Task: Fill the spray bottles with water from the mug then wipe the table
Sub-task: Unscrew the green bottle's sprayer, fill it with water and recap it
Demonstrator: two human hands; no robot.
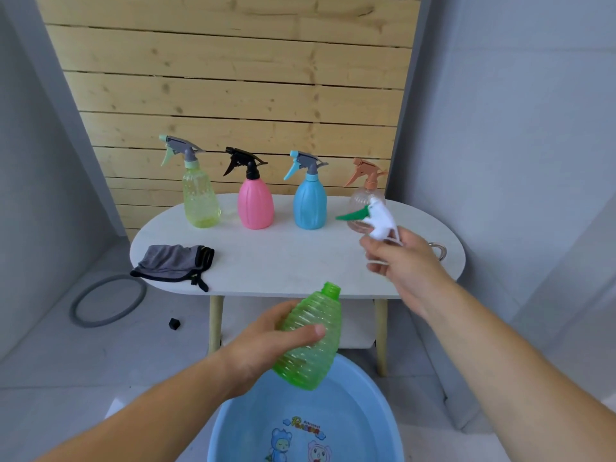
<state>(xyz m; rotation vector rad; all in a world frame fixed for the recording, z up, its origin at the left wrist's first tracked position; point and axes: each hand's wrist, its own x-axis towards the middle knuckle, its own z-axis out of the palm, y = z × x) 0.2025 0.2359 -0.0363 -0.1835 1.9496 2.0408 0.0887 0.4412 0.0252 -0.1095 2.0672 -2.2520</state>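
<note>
A grey ring (108,301) lies on the floor at the bench's eight o'clock. On the white bench (283,258), a crumpled grey cloth (173,263) sits at the nine o'clock end. Four capped spray bottles stand along the twelve o'clock edge: yellow bottle (200,201), pink bottle (255,203), blue bottle (310,203) and clear bottle (365,195). The left hand (266,341) wraps its grip around the uncapped green bottle (310,338), neck tilted toward one o'clock, over the blue basin (350,411) at the bench's six o'clock. The right hand (406,261) has its grip closed around the white spray head (376,218), whose green trigger points to nine o'clock, in front of the clear bottle. A clear handle (440,251) peeks out at that hand's three o'clock.
</note>
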